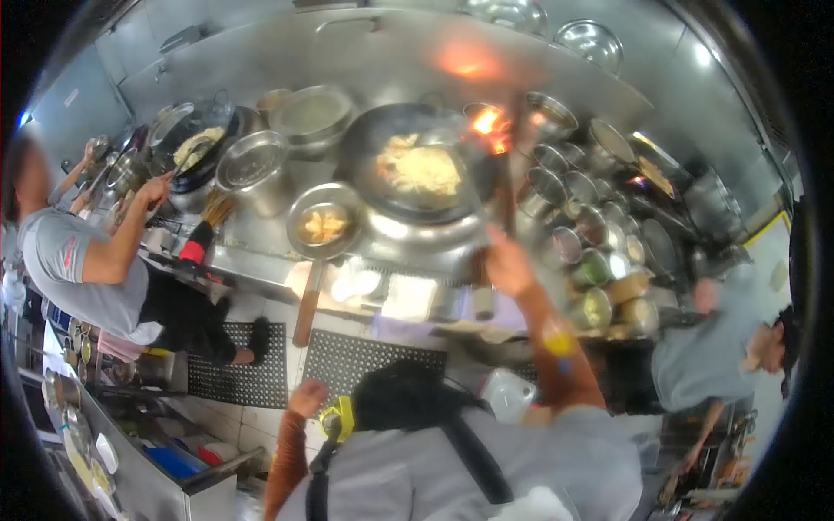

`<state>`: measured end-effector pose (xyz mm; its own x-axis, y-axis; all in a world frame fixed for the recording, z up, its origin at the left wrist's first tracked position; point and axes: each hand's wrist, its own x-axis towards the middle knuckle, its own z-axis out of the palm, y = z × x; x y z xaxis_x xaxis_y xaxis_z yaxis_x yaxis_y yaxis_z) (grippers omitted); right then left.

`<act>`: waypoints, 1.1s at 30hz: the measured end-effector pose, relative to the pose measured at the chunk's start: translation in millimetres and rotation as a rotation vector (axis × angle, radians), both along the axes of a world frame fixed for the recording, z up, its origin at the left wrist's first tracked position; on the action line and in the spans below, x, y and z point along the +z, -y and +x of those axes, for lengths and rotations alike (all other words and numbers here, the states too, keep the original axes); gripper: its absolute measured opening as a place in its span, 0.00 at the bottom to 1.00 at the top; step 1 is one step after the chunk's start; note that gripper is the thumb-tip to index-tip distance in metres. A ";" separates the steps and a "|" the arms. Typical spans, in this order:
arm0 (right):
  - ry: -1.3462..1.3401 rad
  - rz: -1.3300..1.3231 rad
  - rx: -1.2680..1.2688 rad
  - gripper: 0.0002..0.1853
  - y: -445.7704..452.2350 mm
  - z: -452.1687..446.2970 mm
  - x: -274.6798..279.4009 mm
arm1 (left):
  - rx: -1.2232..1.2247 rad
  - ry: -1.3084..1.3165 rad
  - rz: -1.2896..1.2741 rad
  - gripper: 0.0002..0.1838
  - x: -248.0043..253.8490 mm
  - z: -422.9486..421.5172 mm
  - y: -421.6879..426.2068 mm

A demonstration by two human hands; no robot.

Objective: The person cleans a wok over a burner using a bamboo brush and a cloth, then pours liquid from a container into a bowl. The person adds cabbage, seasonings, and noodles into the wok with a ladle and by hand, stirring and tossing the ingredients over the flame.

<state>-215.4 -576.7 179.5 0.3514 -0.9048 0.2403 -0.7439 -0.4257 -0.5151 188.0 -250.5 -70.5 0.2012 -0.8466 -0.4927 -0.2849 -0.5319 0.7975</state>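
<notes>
While my right hand [508,263] reaches out at the near right of the big wok [360,148], its fingers curl by the near end of a ladle [441,139]; blur there, so I cannot tell if they are clamped on the handle. Ladle's bowl sits over the far part of the wok, against pale yellow food [417,178] with browned bits. Wok stands mid-counter, far of me. My left hand [308,397] hangs low at near left, above the floor and well apart from the wok; fingers partly curled, cannot tell whether they meet. Yellow watch [339,417] beside it.

Left of the wok: a wood-handled metal pan [304,201] with golden pieces [325,227], its handle [307,306] jutting past the counter's near edge. Farther left, a tall metal pot [253,161] and a bristle brush [218,207]. Orange flames [491,128] at the wok's far right; metal containers [546,189] crowd the right side. One co-worker [91,269] at far left, by a second wok [220,130]; another person [708,352] at right.
</notes>
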 end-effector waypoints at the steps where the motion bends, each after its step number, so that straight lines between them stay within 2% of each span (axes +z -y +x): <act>1: -0.004 0.018 -0.002 0.34 -11.3 -16.4 5.3 | 0.091 -0.174 -0.054 0.13 17.7 -23.0 3.7; 3: 0.027 0.076 0.028 0.33 -22.3 -42.7 16.4 | 0.066 -0.213 -0.088 0.13 5.6 -44.2 18.6; 6: 0.217 0.293 0.037 0.31 2.0 -49.2 10.0 | -0.149 -0.106 -0.160 0.08 101.7 -77.8 88.7; 7: 0.308 0.377 0.037 0.31 14.9 -44.2 -1.5 | -0.207 -0.043 -0.323 0.08 110.4 -83.2 112.3; 8: 0.458 0.318 0.032 0.32 30.6 -34.6 -35.3 | -0.267 0.027 -0.496 0.08 119.4 -85.1 137.8; 9: 0.468 0.336 0.001 0.32 39.9 -22.1 -54.0 | -0.252 0.084 -0.536 0.08 138.4 -91.7 161.3; 10: 0.602 0.331 -0.015 0.33 34.9 -3.0 -59.4 | -0.240 0.141 -0.573 0.08 160.5 -100.8 181.0; 11: 0.570 0.239 0.013 0.32 41.2 5.7 -85.0 | -0.217 0.128 -0.623 0.09 175.8 -109.0 198.5; 13: 0.625 0.508 -0.026 0.33 9.1 24.2 -40.2 | -0.226 0.053 -0.660 0.09 187.1 -118.2 232.5; 16: 0.788 0.611 0.072 0.34 -42.4 16.8 -18.7 | -0.288 0.174 -0.757 0.09 205.0 -120.6 267.9; 17: 0.887 0.649 0.087 0.35 -56.3 12.7 -16.3 | -0.295 0.301 -0.880 0.10 209.9 -118.2 283.1; 19: 0.840 0.698 -0.018 0.35 -56.2 11.9 3.1 | -0.291 0.552 -1.107 0.11 212.2 -116.5 312.2; 21: 0.843 0.761 -0.134 0.34 -38.0 11.7 7.1 | -0.287 0.561 -1.173 0.13 218.8 -115.8 345.7; 24: 0.979 0.639 -0.193 0.34 -27.6 34.5 2.0 | -0.427 0.758 -1.099 0.11 233.7 -117.0 383.5; 28: 1.137 0.561 -0.304 0.36 -18.3 59.0 -4.6 | -0.633 0.882 -0.964 0.10 211.1 -123.9 412.3; 32: 1.158 0.657 -0.395 0.37 -17.1 78.4 -10.0 | -0.545 0.900 -1.005 0.10 197.2 -132.1 420.1; 33: 1.146 0.663 -0.336 0.37 -19.9 75.9 -11.0 | -0.526 0.884 -1.021 0.10 194.6 -133.2 421.6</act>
<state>-139.4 -556.8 168.5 -0.0076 -0.9648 -0.2628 0.2164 0.2550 -0.9424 54.9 -672.1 124.0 -0.3252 -0.8164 0.4773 -0.8549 0.4696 0.2207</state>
